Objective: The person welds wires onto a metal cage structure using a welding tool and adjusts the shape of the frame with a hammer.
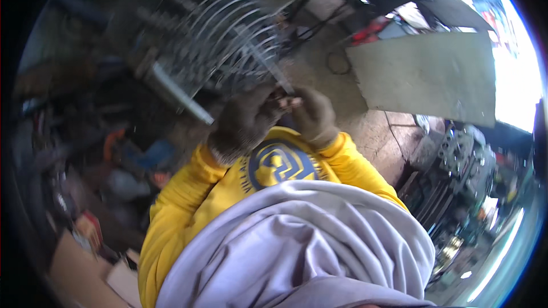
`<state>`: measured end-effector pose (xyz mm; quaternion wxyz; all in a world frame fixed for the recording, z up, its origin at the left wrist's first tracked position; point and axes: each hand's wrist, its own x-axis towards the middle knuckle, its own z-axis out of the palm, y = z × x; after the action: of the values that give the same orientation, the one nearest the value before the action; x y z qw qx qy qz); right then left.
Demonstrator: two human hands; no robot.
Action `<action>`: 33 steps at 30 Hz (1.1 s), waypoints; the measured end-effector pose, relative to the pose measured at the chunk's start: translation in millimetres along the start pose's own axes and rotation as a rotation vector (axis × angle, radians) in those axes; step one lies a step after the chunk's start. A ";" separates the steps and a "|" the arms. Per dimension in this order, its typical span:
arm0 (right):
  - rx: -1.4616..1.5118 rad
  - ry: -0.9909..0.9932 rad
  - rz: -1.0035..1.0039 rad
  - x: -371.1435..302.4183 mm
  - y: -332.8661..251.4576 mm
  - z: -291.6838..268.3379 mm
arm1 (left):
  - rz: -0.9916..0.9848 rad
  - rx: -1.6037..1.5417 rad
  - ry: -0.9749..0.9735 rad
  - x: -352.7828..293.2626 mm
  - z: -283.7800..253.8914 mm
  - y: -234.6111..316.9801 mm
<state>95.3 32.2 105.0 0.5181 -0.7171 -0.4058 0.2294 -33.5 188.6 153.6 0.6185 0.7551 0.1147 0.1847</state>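
Left hand (pixel 242 122): gloved, sat at the near end of a flat metal bar (pixel 270 64); its grip could not be told.
Right hand (pixel 315 117): gloved, met the left there, grip equally unclear.
Metal bar: slanted across wire rings (pixel 228 25).

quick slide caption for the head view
Gloved left hand and right hand meet at the end of a metal strip, near curved bars.

Workshop, metalworking by its look: curved-rod metal frame (pixel 242 33), large pale sheet (pixel 428 77), jumble of grey metal parts (pixel 465 151), rough floor (pixel 368 134), cardboard (pixel 77 268), blurred clutter around; bright opening (pixel 520 68) at right edge
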 end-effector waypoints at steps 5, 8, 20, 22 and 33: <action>-0.061 -0.012 -0.150 29.9 11.9 -13.2 | -0.074 0.022 -0.029 24.8 14.1 -10.1; -0.055 0.057 -0.215 36.4 23.6 -35.5 | -0.010 0.200 0.030 39.8 32.8 -17.7; 0.492 0.578 0.158 61.9 107.4 -242.6 | -0.226 0.336 -0.001 351.8 215.0 -56.4; 0.560 0.611 0.167 56.0 117.7 -264.6 | -0.182 0.628 0.247 410.5 235.0 -89.3; 0.570 0.727 0.409 -1.4 174.1 -301.3 | -0.323 0.633 0.339 517.2 264.9 -99.0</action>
<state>380.3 -160.0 50.9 0.7455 -0.6456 0.0284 0.1631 551.7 180.9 83.7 0.3486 0.8395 0.3839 0.1624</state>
